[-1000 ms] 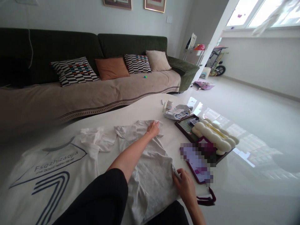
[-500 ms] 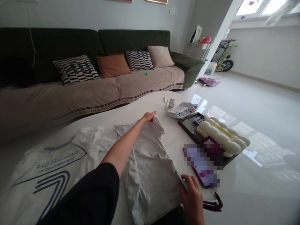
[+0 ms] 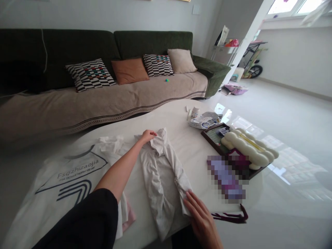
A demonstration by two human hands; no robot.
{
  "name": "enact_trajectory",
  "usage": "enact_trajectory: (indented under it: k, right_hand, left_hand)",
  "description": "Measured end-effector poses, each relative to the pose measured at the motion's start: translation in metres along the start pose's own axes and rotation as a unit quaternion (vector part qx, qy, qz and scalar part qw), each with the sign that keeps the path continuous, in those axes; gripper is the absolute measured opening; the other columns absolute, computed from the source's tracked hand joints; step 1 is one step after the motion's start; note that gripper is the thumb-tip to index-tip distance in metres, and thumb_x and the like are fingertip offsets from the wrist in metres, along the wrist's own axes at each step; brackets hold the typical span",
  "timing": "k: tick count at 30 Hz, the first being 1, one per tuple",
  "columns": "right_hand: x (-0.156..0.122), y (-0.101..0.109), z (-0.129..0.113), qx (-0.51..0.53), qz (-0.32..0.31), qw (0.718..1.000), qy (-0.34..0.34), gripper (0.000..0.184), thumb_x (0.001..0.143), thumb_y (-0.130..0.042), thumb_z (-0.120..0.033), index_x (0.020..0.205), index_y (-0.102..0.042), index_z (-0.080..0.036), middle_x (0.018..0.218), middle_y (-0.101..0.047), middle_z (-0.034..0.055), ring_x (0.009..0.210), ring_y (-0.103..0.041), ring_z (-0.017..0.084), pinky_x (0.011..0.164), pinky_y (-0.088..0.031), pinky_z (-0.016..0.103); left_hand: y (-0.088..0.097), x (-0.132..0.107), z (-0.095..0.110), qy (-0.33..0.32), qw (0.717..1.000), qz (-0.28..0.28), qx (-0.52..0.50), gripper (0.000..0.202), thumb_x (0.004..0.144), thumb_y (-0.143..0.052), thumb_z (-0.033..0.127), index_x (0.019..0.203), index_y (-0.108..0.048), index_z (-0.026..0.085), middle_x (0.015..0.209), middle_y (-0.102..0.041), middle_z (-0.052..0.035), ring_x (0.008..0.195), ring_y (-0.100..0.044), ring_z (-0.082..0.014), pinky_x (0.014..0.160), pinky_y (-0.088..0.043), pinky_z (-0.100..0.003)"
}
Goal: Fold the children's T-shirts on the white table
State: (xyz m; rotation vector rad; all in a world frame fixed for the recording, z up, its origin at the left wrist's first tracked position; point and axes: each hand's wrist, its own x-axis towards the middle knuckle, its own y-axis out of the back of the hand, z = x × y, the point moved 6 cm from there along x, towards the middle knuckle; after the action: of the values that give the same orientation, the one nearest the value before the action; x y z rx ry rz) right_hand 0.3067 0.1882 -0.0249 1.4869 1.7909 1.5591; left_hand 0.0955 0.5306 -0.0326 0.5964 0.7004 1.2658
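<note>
A light grey shirt (image 3: 166, 169) lies on the white table, its right side folded inward in a long strip. At its far end, my left hand (image 3: 149, 136) is closed, with bent fingers at the fabric. My right hand (image 3: 198, 211) rests with outstretched fingers on the near right part of the folded strip. To the left of the grey shirt is a white T-shirt (image 3: 75, 169) with dark lettering and stripes, partly hidden by my left arm. Some pink cloth (image 3: 129, 216) shows beneath the white fabric.
On the right of the table (image 3: 168, 112) are a tray (image 3: 212, 144) with a cream puffy object (image 3: 249, 147), a blurred phone-like object (image 3: 227, 178) and a dark red strap (image 3: 230, 218). Farther back stand a crumpled packet (image 3: 206, 120) and a white bottle (image 3: 195, 112). A sofa (image 3: 155, 90) lies beyond.
The grey shirt's right side has been folded inward over its middle. Both hands have moved left, and the right hand's fingers have gone from gripping the edge to lying flat.
</note>
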Motion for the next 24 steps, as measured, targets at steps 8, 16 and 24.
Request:
enact_trajectory:
  k: [8, 16, 24]
  right_hand:
    - [0.002, -0.004, 0.001, 0.020, -0.172, 0.985, -0.019, 0.044, 0.087, -0.042, -0.030, 0.130, -0.041, -0.024, 0.135, -0.039, 0.0066, 0.123, -0.038, 0.023, 0.097, -0.040, 0.040]
    - [0.066, -0.026, 0.025, -0.009, -0.091, 0.996, -0.022, 0.053, 0.090, -0.033, -0.029, 0.140, -0.018, -0.019, 0.143, -0.023, 0.0084, 0.129, -0.028, 0.019, 0.104, -0.030, 0.038]
    - [0.024, -0.056, 0.022, -0.095, -0.155, 0.982, -0.056, 0.064, 0.088, -0.032, -0.043, 0.141, -0.009, -0.017, 0.145, -0.010, 0.0073, 0.133, -0.010, 0.025, 0.103, -0.027, 0.044]
  left_hand:
    - [-0.013, -0.054, 0.036, -0.137, 0.978, 0.106, 0.112, 0.040, 0.080, -0.045, 0.019, 0.119, -0.052, 0.014, 0.134, -0.038, -0.0114, 0.125, -0.031, -0.0218, 0.104, -0.025, -0.035]
    - [-0.062, -0.060, 0.069, -0.174, 0.958, 0.022, 0.226, 0.061, 0.085, -0.035, 0.043, 0.137, -0.026, 0.013, 0.145, -0.017, -0.0121, 0.134, -0.005, -0.0290, 0.104, -0.013, -0.051]
    - [-0.077, -0.030, 0.043, -0.046, 0.975, -0.051, 0.213, 0.085, 0.069, -0.038, 0.071, 0.139, -0.018, 0.027, 0.147, 0.006, -0.0090, 0.130, 0.012, -0.0386, 0.096, 0.000, -0.065]
